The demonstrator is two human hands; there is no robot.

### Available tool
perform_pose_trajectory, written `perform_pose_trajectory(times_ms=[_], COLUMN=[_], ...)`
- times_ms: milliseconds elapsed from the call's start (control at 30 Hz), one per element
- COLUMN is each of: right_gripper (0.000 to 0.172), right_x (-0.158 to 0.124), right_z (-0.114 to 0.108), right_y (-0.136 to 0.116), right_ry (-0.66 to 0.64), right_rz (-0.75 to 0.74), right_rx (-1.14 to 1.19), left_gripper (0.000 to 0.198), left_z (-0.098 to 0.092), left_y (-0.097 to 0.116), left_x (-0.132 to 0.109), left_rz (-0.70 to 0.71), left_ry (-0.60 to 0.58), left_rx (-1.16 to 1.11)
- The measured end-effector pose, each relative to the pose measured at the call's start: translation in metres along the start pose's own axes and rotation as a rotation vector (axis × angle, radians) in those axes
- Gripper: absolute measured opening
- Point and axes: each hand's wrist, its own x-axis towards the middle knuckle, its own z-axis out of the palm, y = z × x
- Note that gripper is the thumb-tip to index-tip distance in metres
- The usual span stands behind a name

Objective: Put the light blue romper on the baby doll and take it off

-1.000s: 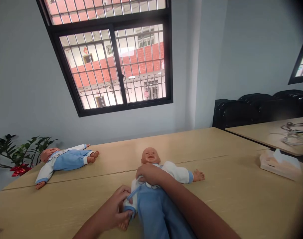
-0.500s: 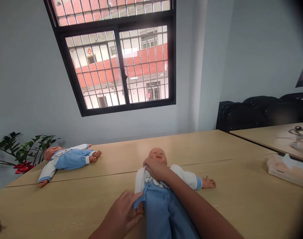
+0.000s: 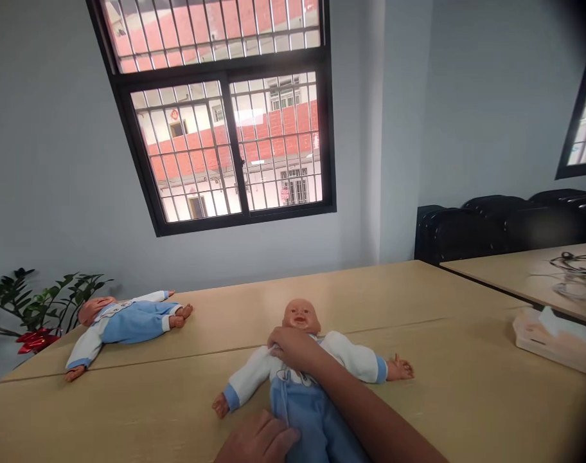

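Note:
A baby doll [image 3: 300, 392] in a white-and-blue outfit lies face up on the table, head away from me and both arms spread. My right hand [image 3: 293, 347] reaches across its chest, fingers curled at the collar and shoulder below the chin. At the doll's waist, on the left, my left hand [image 3: 261, 440] has its fingers bent against the blue trousers [image 3: 302, 411]; the fingertips are partly hidden. The doll's legs run out of the picture at the bottom.
A second doll [image 3: 133, 321] in the same outfit lies at the far left, near a potted plant [image 3: 47, 308]. A tissue box [image 3: 553, 341] stands at the right. Black chairs [image 3: 505, 225] and another table with cables [image 3: 582, 263] are behind it.
The doll's arm on the left, earlier down beside its body, now points outward. My left hand has left that sleeve and moved down and right to the trousers. The right hand stays at the collar.

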Motion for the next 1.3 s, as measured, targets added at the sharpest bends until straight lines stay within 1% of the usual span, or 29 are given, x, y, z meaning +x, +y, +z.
perform_pose_trajectory(times_ms=[100,167,233,300,333,400,467,500,567,633,700,733,767,833,900,967,1033,1067,1133,1233,1300], right_gripper=[0.019,0.021,0.025,0.029,0.031,0.034,0.043,0.046,0.053,0.065,0.077,0.078,0.075,0.061,0.045,0.035,0.028,0.027,0.03,0.043,0.045], right_x=[-0.008,-0.022,-0.045,-0.074,-0.089,-0.116,-0.134,-0.14,-0.143,-0.143,-0.141,-0.141,-0.141,-0.141,-0.141,-0.141,-0.14,-0.139,-0.137,-0.134,-0.132], right_z=[-0.009,-0.021,-0.033,-0.042,-0.044,-0.044,-0.042,-0.04,-0.04,-0.042,-0.044,-0.045,-0.045,-0.043,-0.038,-0.031,-0.026,-0.024,-0.021,-0.019,-0.017], right_y=[0.001,0.011,0.028,0.05,0.06,0.077,0.084,0.084,0.079,0.072,0.068,0.068,0.07,0.075,0.084,0.094,0.103,0.107,0.113,0.117,0.118], right_ry=[0.017,0.099,0.23,0.322,0.32,0.233,0.123,0.089,0.076,0.068,0.052,0.052,0.058,0.09,0.129,0.177,0.205,0.205,0.189,0.142,0.113], right_rz=[-0.054,-0.069,-0.001,0.146,0.22,0.319,0.382,0.404,0.422,0.411,0.391,0.371,0.343,0.279,0.26,0.28,0.288,0.28,0.257,0.222,0.233], right_rx=[-0.002,-0.026,-0.068,-0.093,-0.084,-0.022,0.038,0.056,0.073,0.102,0.143,0.163,0.183,0.235,0.297,0.388,0.49,0.537,0.61,0.725,0.773], left_gripper=[0.024,0.024,0.028,0.031,0.031,0.029,0.03,0.031,0.033,0.038,0.041,0.041,0.041,0.042,0.037,0.03,0.033,0.037,0.04,0.038,0.036], left_z=[0.007,0.007,0.002,-0.002,-0.004,-0.003,0.003,0.007,0.018,0.032,0.048,0.057,0.065,0.082,0.095,0.104,0.108,0.108,0.108,0.108,0.108], left_y=[-0.007,-0.012,-0.019,-0.028,-0.033,-0.046,-0.058,-0.064,-0.073,-0.079,-0.083,-0.084,-0.085,-0.084,-0.081,-0.078,-0.076,-0.077,-0.081,-0.089,-0.094], left_x=[-0.006,-0.01,-0.014,-0.018,-0.019,-0.017,-0.004,0.006,0.036,0.071,0.104,0.118,0.129,0.143,0.148,0.147,0.144,0.143,0.14,0.138,0.137], left_rz=[0.021,0.007,-0.038,-0.117,-0.163,-0.246,-0.297,-0.309,-0.311,-0.283,-0.296,-0.301,-0.299,-0.279,-0.255,-0.248,-0.264,-0.278,-0.301,-0.314,-0.326], left_ry=[0.017,0.009,-0.003,-0.019,-0.02,-0.024,-0.045,-0.078,-0.193,-0.345,-0.493,-0.563,-0.617,-0.697,-0.742,-0.766,-0.763,-0.758,-0.752,-0.763,-0.779], left_rx=[-0.061,-0.088,-0.106,-0.113,-0.114,-0.113,-0.125,-0.149,-0.25,-0.397,-0.502,-0.537,-0.561,-0.595,-0.618,-0.633,-0.641,-0.646,-0.664,-0.715,-0.743])
